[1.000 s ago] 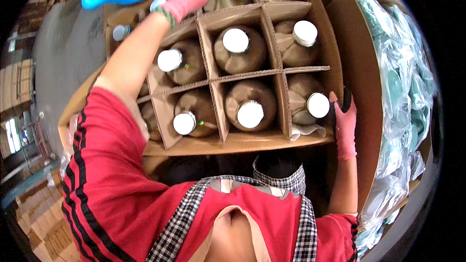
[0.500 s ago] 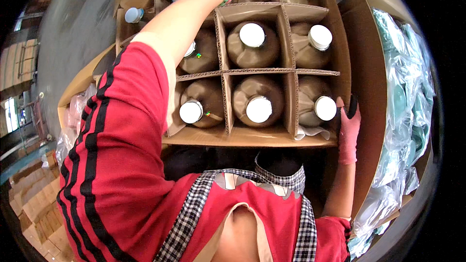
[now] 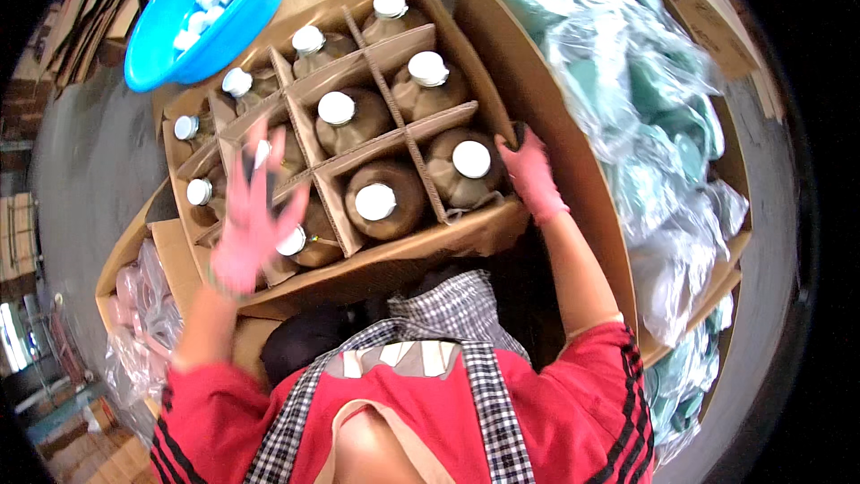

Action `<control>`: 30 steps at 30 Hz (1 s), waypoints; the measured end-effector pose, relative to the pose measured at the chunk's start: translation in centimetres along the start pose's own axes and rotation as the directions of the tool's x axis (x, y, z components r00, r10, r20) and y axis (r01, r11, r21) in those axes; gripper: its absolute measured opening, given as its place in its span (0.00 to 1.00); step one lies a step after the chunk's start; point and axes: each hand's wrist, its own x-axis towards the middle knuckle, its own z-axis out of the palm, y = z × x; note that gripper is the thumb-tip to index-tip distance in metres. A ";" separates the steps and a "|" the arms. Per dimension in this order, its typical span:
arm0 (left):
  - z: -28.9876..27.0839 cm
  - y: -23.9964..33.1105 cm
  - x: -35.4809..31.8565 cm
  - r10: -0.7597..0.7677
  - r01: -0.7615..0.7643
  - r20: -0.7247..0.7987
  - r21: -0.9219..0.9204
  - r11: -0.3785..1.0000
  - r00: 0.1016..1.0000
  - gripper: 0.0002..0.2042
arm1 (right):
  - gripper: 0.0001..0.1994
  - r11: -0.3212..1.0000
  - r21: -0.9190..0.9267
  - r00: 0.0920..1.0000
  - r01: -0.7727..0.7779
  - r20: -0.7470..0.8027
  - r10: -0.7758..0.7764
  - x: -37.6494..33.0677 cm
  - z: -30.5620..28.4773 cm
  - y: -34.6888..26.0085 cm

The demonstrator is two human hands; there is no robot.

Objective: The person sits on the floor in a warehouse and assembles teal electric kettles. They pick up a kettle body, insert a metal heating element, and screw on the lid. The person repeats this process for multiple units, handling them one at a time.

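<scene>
Far left, below the carton's left edge: clear bags of pink stuff point(image 3: 134, 305). Blue basin point(image 3: 210, 13) with small white caps point(image 3: 202, 13) sits off the carton's far-left corner. Left hand point(image 3: 251, 215), pink glove, motion-blurred, hovers over the left column of the cardboard carton point(image 3: 430, 246); fingers spread and released, grasping nothing, a white-capped bottle point(image 3: 300, 237) just under the palm. The carton holds brown bottles in divider cells, each with a white cap; the near-middle cell bottle point(image 3: 376, 206) and near-right cell bottle point(image 3: 466, 166) show clearly. Right hand point(image 3: 530, 175), pink glove, is at the carton's near-right corner, fingers curled over the right wall edge beside the near-right bottle, gripping the cardboard. Right of the carton, a second box wall, then heaps of clear bags with teal contents point(image 3: 645, 125). The person wears a red top and a checked apron.
</scene>
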 end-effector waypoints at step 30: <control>-14.3 24.4 -45.1 -0.575 0.830 -0.601 0.347 0.437 0.554 0.22 | 0.18 0.506 0.255 0.394 0.824 0.384 -0.835 -30.0 -2.2 -9.1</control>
